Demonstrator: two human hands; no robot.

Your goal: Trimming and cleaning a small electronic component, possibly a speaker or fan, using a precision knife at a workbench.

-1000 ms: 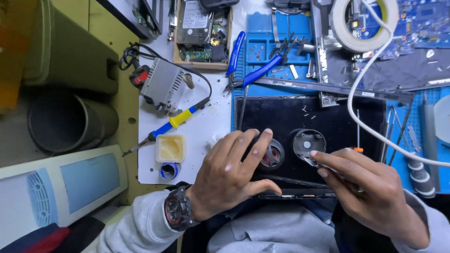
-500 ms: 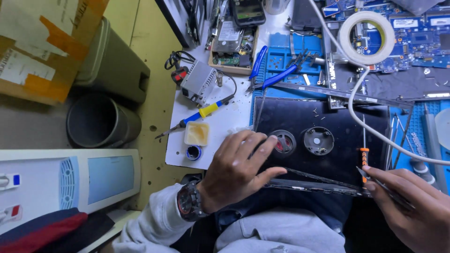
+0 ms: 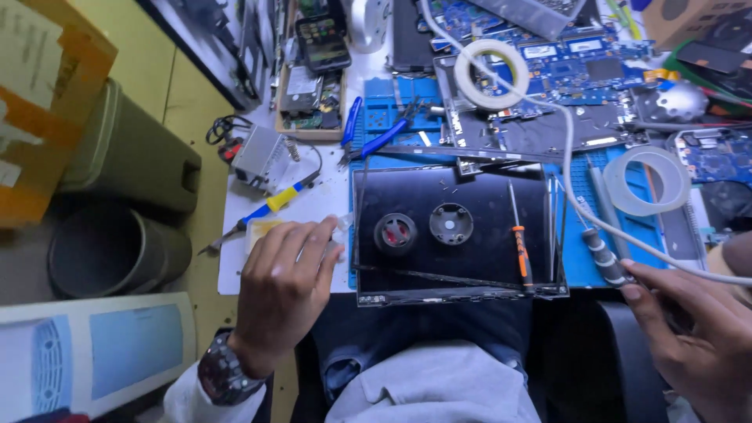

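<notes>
A black laptop panel [image 3: 470,262] lies flat in front of me, with two round parts on it, one with red inside [image 3: 395,233] and one grey [image 3: 451,223]. An orange-handled screwdriver [image 3: 518,252] rests loose on the panel's right side. My left hand [image 3: 282,290] is palm down at the panel's left edge. It covers a small yellowish tray [image 3: 257,229], and its fingertips are at a small clear item. My right hand [image 3: 697,337] is at the lower right. One fingertip touches the end of a dark-handled screwdriver [image 3: 605,252] lying on the blue mat.
Two tape rolls [image 3: 491,74] [image 3: 646,180], a white cable [image 3: 570,168], circuit boards [image 3: 580,63], blue pliers [image 3: 384,137], a yellow-and-blue screwdriver [image 3: 270,205], a grey metal box [image 3: 258,155] and a phone [image 3: 325,47] crowd the bench. Round bins [image 3: 117,251] stand left.
My left hand slid off the black panel to the small tray at its left. My right hand let go of the orange screwdriver and drew back to the right.
</notes>
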